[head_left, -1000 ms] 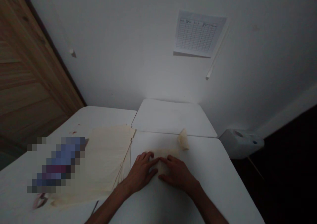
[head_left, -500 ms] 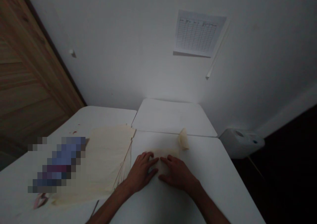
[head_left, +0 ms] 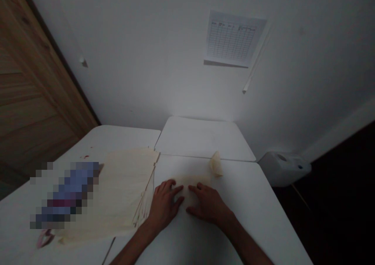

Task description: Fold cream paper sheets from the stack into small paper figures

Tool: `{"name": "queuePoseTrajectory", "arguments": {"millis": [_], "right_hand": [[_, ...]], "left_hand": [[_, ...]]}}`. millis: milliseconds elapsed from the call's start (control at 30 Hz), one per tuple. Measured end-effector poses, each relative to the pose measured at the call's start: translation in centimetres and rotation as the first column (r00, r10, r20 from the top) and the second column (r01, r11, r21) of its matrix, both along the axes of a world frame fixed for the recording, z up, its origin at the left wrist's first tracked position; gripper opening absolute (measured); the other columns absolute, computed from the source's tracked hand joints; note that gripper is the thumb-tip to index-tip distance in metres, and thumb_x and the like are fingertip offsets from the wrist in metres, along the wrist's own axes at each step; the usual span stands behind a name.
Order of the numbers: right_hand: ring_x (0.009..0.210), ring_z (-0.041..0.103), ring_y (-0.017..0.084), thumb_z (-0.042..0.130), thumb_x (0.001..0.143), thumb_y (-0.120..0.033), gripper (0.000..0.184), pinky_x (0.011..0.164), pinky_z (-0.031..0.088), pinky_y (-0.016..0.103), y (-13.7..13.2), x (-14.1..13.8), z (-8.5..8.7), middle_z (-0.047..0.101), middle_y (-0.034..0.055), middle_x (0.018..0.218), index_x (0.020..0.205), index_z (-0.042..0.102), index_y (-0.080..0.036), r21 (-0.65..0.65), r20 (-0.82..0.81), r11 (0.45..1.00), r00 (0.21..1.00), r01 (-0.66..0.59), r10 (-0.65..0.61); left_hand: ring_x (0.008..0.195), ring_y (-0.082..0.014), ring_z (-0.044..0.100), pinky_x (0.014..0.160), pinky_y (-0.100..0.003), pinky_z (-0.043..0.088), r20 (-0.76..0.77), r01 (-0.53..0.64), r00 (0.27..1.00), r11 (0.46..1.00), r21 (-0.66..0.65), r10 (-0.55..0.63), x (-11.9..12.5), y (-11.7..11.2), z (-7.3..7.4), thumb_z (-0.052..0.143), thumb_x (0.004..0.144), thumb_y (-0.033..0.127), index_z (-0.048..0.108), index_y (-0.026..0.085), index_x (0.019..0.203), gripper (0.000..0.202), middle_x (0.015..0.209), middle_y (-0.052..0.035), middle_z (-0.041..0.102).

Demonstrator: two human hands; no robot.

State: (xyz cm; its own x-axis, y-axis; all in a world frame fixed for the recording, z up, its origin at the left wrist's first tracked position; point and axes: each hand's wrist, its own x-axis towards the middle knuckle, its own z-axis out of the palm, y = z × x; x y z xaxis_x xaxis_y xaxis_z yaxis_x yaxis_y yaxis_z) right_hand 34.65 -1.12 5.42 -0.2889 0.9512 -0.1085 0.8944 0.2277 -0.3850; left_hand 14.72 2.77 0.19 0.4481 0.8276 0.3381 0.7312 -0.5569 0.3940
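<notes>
Fingers (head_left: 173, 188) are spreading open and pressing down without gripping, as the left hand (head_left: 164, 206) and right hand (head_left: 207, 205) are resting on a folded cream sheet (head_left: 193, 187) on a white table (head_left: 249, 202). A small folded piece (head_left: 216, 164) is sitting just beyond, with a cream stack (head_left: 120, 191) lying beside the left hand.

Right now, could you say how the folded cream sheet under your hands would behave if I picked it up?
Probably floppy and light: the folded cream sheet looks thin, lying flat under your left hand and right hand. It likely creases easily, since the similar pale piece beyond sits bunched.
</notes>
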Motion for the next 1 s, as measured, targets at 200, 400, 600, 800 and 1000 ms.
{"name": "queuePoseTrajectory", "arguments": {"millis": [200, 400, 600, 800, 1000], "right_hand": [[0.102, 0.060, 0.028, 0.069, 0.072, -0.050, 0.069, 0.088, 0.044, 0.036, 0.1, 0.1, -0.2, 0.058, 0.0099, 0.119, 0.133, 0.048, -0.025, 0.001, 0.000, 1.000, 1.000, 0.007, -0.007], [0.105, 0.059, 0.028, 0.068, 0.072, -0.050, 0.070, 0.090, 0.043, 0.036, 0.1, 0.1, -0.1, 0.056, 0.0102, 0.123, 0.134, 0.047, -0.026, -0.013, 0.000, 1.000, 1.000, 0.012, -0.012], [0.102, 0.060, 0.028, 0.069, 0.072, -0.050, 0.068, 0.088, 0.044, 0.037, 0.1, 0.1, -0.1, 0.058, 0.0102, 0.120, 0.133, 0.048, -0.026, 0.001, 0.000, 1.000, 1.000, 0.009, -0.009], [0.103, 0.059, 0.029, 0.069, 0.071, -0.051, 0.069, 0.090, 0.044, 0.037, 0.1, 0.1, -0.3, 0.057, 0.0112, 0.122, 0.132, 0.050, -0.025, 0.001, -0.004, 1.000, 1.000, 0.024, -0.024], [0.103, 0.059, 0.028, 0.068, 0.072, -0.050, 0.069, 0.089, 0.044, 0.037, 0.1, 0.0, -0.2, 0.057, 0.0097, 0.120, 0.133, 0.048, -0.026, 0.007, -0.017, 1.000, 1.000, 0.018, -0.018]], "left_hand": [[0.100, -0.0274, 0.052, 0.082, -0.042, 0.041, -0.014, -0.216, 0.976, 0.976, 0.038, 0.217, 0.2, -0.5, -0.1, 0.062, 0.084, 0.031, 0.068, 0.027, 0.108, 0.025, 0.112, -0.0076, 0.055], [0.097, -0.0264, 0.053, 0.080, -0.040, 0.040, -0.045, -0.346, 0.936, 0.937, 0.048, 0.348, 0.5, -0.5, 0.3, 0.059, 0.085, 0.029, 0.066, 0.025, 0.106, 0.022, 0.106, -0.0070, 0.057], [0.096, -0.0279, 0.053, 0.080, -0.040, 0.038, -0.065, -0.443, 0.894, 0.896, 0.028, 0.444, 0.4, 0.5, 1.2, 0.053, 0.087, 0.028, 0.065, 0.021, 0.101, 0.019, 0.099, -0.0081, 0.057], [0.094, -0.0278, 0.054, 0.078, -0.039, 0.038, -0.072, -0.474, 0.877, 0.880, 0.026, 0.475, 0.4, 1.2, 1.4, 0.048, 0.089, 0.026, 0.064, 0.019, 0.091, 0.018, 0.095, -0.0086, 0.059], [0.087, -0.0264, 0.056, 0.078, -0.038, 0.040, -0.101, -0.482, 0.867, 0.872, 0.087, 0.489, 0.6, 1.6, 1.3, 0.046, 0.090, 0.024, 0.065, 0.020, 0.087, 0.020, 0.091, -0.0076, 0.062]]}}
